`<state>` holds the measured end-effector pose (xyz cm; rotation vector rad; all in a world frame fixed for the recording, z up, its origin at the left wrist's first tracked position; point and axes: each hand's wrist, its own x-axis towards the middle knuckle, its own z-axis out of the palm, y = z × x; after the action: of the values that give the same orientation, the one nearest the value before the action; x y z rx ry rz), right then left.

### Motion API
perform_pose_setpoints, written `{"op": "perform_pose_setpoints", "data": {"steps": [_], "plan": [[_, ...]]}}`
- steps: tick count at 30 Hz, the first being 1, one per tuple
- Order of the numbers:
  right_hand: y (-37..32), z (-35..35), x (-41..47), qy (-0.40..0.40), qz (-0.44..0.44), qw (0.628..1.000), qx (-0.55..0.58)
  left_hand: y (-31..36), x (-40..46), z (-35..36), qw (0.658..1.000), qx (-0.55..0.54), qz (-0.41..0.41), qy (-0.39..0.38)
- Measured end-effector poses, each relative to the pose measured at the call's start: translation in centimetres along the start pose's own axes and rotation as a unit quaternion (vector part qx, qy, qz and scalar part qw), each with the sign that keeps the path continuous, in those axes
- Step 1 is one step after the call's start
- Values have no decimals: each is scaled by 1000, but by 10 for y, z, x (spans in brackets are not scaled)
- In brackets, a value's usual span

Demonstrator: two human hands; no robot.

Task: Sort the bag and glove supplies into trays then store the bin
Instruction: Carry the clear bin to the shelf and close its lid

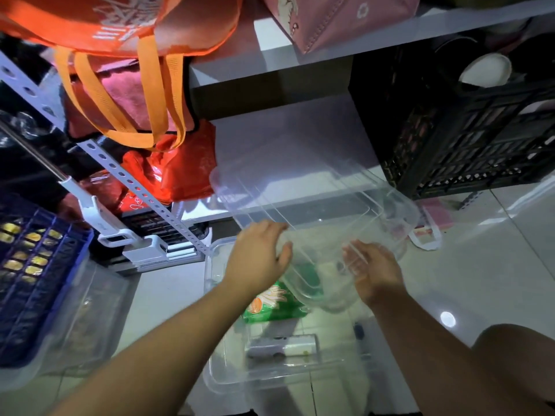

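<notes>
A clear plastic bin (315, 205) is tilted with its far end on the lower white shelf (285, 139) and its near end raised. My left hand (258, 253) presses on its near left rim and my right hand (372, 268) holds its near right corner. Below it on the floor lies a clear tray (228, 373) holding a green packet (270, 304) and a roll of clear bags (282, 346). Another clear tray (69, 325) sits at the left.
A black crate (456, 124) stands on the shelf to the right of the bin. Orange (120, 31) and red bags (180, 169) hang at the shelf's left. A blue crate (33, 265) sits at far left. White tiled floor (480, 265) lies to the right.
</notes>
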<state>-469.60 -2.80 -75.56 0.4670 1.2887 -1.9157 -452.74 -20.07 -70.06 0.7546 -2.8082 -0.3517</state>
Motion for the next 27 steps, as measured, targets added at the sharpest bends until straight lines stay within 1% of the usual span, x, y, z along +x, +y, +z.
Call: {"op": "perform_pose_setpoints", "data": {"steps": [2,5,7,8,10,12,15,17,20,22,23,24,27], "plan": [[-3,-14,-7,7,-5,998,-56,-20,9,-13,999,3,-51,16],[-8,-31,-17,4,8,999,-39,-49,12,-27,992,-16,-119,33],[-15,-37,-21,8,19,999,-36,-68,10,-35,986,-12,-157,62],[-19,-41,-21,5,23,998,-52,-78,7,-37,981,-10,-179,78],[-31,-45,-21,-19,33,995,-89,-97,-1,-42,967,-3,-239,83],[-40,-50,-21,-39,47,991,-121,-114,-12,-43,949,-20,-313,46],[-51,-52,-21,-62,64,980,-178,-121,-35,-41,913,-97,-394,-28],[-54,-54,-20,-77,70,970,-221,-122,-49,-36,897,-129,-420,-45],[-56,-56,-13,-78,57,953,-288,-126,-69,-26,880,-164,-444,-41],[-54,-58,-5,-59,19,935,-350,-133,-84,-14,860,-193,-471,-33],[-52,-58,-2,-47,-8,920,-388,-135,-91,-7,856,-196,-478,-28],[-49,-58,0,-39,-36,899,-434,-132,-97,-2,856,-194,-479,-24],[-37,-64,3,-28,-116,817,-564,-117,-112,7,864,-166,-475,-23]]}}
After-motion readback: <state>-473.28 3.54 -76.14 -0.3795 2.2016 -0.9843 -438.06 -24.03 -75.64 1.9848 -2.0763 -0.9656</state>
